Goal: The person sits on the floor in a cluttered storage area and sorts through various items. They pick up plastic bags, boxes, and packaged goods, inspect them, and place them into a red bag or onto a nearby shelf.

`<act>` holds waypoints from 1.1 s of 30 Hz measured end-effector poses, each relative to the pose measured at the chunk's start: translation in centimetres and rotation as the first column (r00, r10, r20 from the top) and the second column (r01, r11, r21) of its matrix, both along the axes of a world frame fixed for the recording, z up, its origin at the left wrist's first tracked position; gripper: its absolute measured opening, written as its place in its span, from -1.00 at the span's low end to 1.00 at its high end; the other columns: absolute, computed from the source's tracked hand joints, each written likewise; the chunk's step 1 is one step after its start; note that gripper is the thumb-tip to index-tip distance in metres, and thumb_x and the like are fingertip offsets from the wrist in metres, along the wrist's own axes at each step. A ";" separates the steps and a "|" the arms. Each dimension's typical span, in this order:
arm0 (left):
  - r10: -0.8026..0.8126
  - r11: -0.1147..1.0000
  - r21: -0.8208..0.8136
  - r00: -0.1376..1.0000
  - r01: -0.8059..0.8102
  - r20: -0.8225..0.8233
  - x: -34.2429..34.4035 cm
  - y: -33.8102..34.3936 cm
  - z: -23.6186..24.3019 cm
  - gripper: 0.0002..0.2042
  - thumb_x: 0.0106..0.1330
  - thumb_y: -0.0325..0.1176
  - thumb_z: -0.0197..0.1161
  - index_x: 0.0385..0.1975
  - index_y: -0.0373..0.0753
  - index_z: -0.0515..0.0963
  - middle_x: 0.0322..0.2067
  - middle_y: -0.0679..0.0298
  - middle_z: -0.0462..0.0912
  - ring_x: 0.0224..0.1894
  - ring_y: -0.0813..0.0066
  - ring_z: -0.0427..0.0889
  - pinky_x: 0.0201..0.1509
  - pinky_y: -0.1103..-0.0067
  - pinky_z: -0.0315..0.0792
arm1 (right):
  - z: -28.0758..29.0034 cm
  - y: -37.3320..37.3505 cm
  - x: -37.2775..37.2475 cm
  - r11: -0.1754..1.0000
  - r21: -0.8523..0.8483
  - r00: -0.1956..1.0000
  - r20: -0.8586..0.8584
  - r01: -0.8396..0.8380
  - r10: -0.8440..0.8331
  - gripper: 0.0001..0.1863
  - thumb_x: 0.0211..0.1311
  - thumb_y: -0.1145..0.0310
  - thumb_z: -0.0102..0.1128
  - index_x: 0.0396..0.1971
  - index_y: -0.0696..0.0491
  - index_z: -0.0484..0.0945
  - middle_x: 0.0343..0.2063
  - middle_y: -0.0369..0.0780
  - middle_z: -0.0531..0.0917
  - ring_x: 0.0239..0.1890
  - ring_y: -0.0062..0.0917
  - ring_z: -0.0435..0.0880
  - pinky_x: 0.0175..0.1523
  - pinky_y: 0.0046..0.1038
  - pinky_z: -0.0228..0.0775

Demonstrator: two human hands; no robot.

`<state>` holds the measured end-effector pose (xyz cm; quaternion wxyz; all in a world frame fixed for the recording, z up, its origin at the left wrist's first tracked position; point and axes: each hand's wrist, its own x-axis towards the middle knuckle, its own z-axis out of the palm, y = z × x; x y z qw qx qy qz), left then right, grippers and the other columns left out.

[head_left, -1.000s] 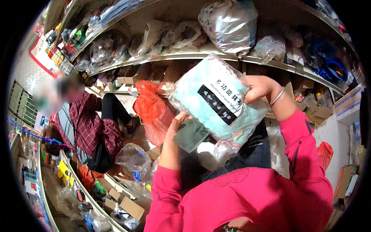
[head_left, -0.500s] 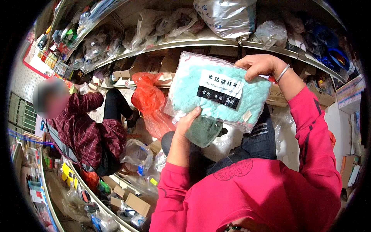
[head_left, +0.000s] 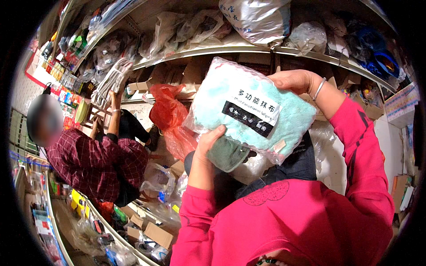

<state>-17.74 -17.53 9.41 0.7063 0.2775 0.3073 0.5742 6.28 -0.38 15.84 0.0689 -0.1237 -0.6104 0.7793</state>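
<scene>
Between my two hands is a flat pack of pale turquoise cleaning cloths (head_left: 213, 99), wrapped in clear plastic with a black-and-white label. My left hand (head_left: 207, 142) grips its lower left edge, thumb on top. My right hand (head_left: 293, 81) closes on the upper right corner, with its fingers partly hidden behind the pack. Under the pack, beside my left hand, shows a dark green cloth item (head_left: 227, 155); I cannot tell whether that hand also holds it.
At left a person in a checked top (head_left: 95, 155) holds up a bundle of whitish strips (head_left: 113, 80). A red plastic bag (head_left: 167, 117) lies ahead of my knees. Shelves with bagged goods (head_left: 191, 31) curve across the far side; open cardboard boxes (head_left: 157, 235) stand at lower left.
The pack has tilted clockwise and come slightly lower in my hands. The person at left has raised their arms, bringing the whitish bundle into view.
</scene>
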 end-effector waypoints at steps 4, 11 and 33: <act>0.050 0.994 -0.079 0.963 -0.073 -0.266 -1.9 0.8 -2.3 -0.54 0.00 -0.28 0.24 -0.12 -0.39 0.36 -0.23 0.12 0.50 -0.24 0.25 0.52 -0.13 0.37 0.40 | 0.3 -0.3 -0.1 0.998 0.069 0.991 0.129 0.010 -0.019 -0.29 -0.20 0.16 0.28 -0.04 0.25 0.29 -0.17 -0.16 0.50 -0.16 -0.52 0.48 -0.04 -0.51 0.30; -0.007 0.991 0.127 0.965 0.042 -0.263 -1.9 2.1 -3.3 -0.73 0.17 -0.19 0.09 -0.29 -0.28 0.46 -0.42 0.39 0.50 -0.37 0.61 0.46 -0.29 0.64 0.34 | 0.1 -2.9 1.1 0.973 -0.013 0.973 -0.011 0.231 -0.231 -0.39 -0.18 0.26 0.21 -0.08 0.28 0.32 -0.20 -0.15 0.52 -0.20 -0.50 0.52 -0.07 -0.49 0.32; 0.239 0.969 0.052 0.969 -0.242 0.060 -4.1 -0.8 -6.2 -0.57 0.13 -0.23 -0.03 -0.07 -0.39 0.32 -0.26 0.07 0.52 -0.28 0.31 0.54 -0.15 0.50 0.42 | 0.7 -5.2 1.8 0.861 0.094 0.862 -0.156 0.499 -0.482 -0.36 -0.14 0.23 0.07 -0.01 0.27 0.23 -0.15 -0.15 0.47 -0.16 -0.50 0.48 -0.05 -0.52 0.27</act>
